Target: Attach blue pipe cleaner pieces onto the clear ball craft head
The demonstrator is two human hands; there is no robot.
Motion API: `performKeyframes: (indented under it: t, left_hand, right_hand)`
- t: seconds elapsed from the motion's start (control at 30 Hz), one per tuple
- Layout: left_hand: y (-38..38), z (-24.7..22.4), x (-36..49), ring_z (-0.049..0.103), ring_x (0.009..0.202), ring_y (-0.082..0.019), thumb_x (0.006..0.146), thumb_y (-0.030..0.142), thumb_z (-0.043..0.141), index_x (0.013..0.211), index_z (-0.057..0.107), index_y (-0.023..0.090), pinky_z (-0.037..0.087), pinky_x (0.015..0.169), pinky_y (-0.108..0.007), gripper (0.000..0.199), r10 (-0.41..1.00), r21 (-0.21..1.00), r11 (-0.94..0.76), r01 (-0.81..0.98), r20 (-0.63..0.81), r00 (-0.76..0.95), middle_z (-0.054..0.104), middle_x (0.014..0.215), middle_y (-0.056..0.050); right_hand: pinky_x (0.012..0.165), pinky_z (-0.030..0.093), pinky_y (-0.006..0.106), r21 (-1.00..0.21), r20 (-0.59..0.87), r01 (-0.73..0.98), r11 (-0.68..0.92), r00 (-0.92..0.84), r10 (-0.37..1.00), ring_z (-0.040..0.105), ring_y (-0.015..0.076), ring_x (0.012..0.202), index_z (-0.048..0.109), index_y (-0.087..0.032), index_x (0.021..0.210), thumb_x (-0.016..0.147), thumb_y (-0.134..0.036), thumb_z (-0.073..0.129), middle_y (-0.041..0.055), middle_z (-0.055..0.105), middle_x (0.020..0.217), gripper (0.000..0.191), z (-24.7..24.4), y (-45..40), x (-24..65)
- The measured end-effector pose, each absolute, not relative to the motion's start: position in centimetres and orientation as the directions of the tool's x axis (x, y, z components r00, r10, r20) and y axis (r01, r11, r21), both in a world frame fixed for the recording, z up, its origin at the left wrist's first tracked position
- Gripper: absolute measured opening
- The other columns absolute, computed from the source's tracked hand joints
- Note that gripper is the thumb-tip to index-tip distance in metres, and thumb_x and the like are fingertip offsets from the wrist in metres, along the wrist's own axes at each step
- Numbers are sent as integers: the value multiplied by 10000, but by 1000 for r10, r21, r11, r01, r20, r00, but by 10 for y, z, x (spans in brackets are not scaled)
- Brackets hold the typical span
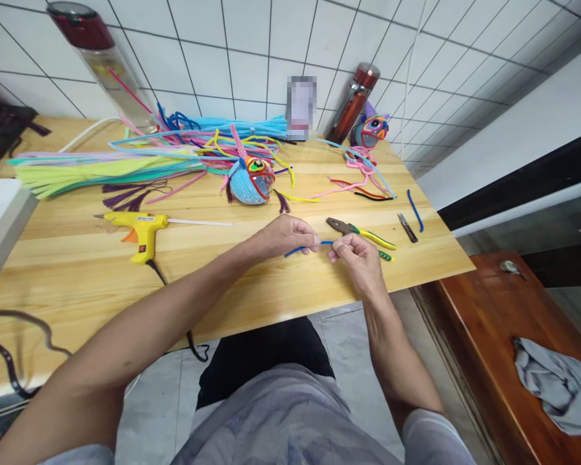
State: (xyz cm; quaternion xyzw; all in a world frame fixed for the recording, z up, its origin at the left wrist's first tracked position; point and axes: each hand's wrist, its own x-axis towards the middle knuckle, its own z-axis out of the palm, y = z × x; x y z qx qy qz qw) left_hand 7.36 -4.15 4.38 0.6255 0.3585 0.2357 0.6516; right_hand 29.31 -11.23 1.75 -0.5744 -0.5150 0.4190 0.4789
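A short blue pipe cleaner [326, 243] runs between my two hands above the table's front part. My left hand [290, 234] pinches it, and its free end sticks out to the left below the fingers. Gripping the other end is my right hand [356, 255], thumb against fingers. Just behind my right hand lie pliers [368, 235] with yellow-green handles, partly covered by the hand. Farther back sits a round blue figure [252, 182] with a pink horn, an eye and dark tassels.
A yellow glue gun [142, 234] with a white stick lies left. Bundles of coloured pipe cleaners [111, 171] spread along the back. Small snips [407, 228] and another blue pipe cleaner [415, 211] lie right. Two bottles, a tall one [111, 71] and a red one [354, 103], stand by the wall.
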Motion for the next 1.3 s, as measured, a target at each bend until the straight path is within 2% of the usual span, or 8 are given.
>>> performKeyframes:
  t: [0.1, 0.37, 0.67, 0.8, 0.93, 1.1, 1.23, 1.3]
  left_hand:
    - [-43, 43, 74, 655, 647, -108, 876, 300, 762, 762, 784, 130, 530, 674, -225, 207, 727, 982, 129, 139, -189, 660, 788, 758, -56]
    - [-42, 37, 77, 690, 643, -109, 864, 229, 791, 800, 784, 118, 548, 671, -220, 128, 709, 977, 188, 101, -206, 674, 814, 792, -78]
    - [-41, 28, 76, 704, 662, -109, 896, 283, 779, 851, 798, 111, 534, 632, -209, 179, 687, 985, 152, 80, -164, 708, 834, 875, -102]
    - [-42, 31, 78, 680, 637, -94, 911, 228, 729, 822, 777, 113, 513, 613, -197, 154, 729, 986, 152, 68, -158, 666, 819, 830, -82]
    - [-43, 31, 79, 671, 621, -94, 893, 197, 714, 795, 757, 115, 504, 600, -198, 135, 748, 985, 159, 63, -162, 643, 794, 775, -61]
    - [-43, 30, 79, 672, 628, -95, 885, 206, 717, 798, 757, 113, 496, 592, -197, 133, 738, 986, 161, 37, -145, 660, 784, 762, -54]
    - [-45, 33, 81, 657, 604, -84, 865, 154, 711, 775, 750, 111, 505, 599, -193, 107, 737, 978, 206, 30, -175, 652, 767, 718, -38]
    - [-47, 35, 82, 648, 586, -80, 863, 134, 707, 756, 741, 112, 512, 602, -192, 114, 734, 971, 237, 34, -202, 649, 756, 691, -31]
  right_hand:
    - [678, 523, 314, -990, -12, 135, -30, 137, 991, 636, 152, 586, 684, -238, 708, 817, -379, 780, -3, 746, 662, 203, 18, -113, 288]
    - [643, 488, 304, -996, -8, 88, -25, 181, 983, 574, 133, 539, 658, -236, 653, 775, -349, 758, -27, 671, 577, 193, 20, -114, 279]
    - [601, 420, 294, -999, -43, -14, -41, 204, 978, 490, 117, 507, 599, -241, 613, 764, -346, 744, -38, 605, 541, 234, 19, -110, 279]
    - [614, 433, 296, -998, -59, -9, -58, 165, 984, 507, 124, 527, 601, -242, 611, 773, -337, 747, -35, 608, 553, 239, 22, -110, 282]
    - [667, 478, 313, -999, -37, 29, -40, 109, 993, 566, 144, 584, 680, -242, 724, 798, -361, 771, -30, 669, 627, 168, 22, -111, 281]
    - [678, 467, 312, -999, -25, 24, -29, 141, 990, 554, 138, 584, 667, -240, 679, 793, -371, 799, -31, 665, 603, 219, 19, -112, 281]
    - [660, 480, 318, -998, -50, -40, -44, 139, 989, 593, 155, 602, 733, -250, 810, 781, -429, 827, -26, 704, 662, 205, 17, -112, 282]
    - [658, 480, 317, -999, -42, -32, -38, 150, 988, 589, 151, 596, 736, -247, 802, 766, -428, 841, -27, 697, 658, 212, 16, -112, 282]
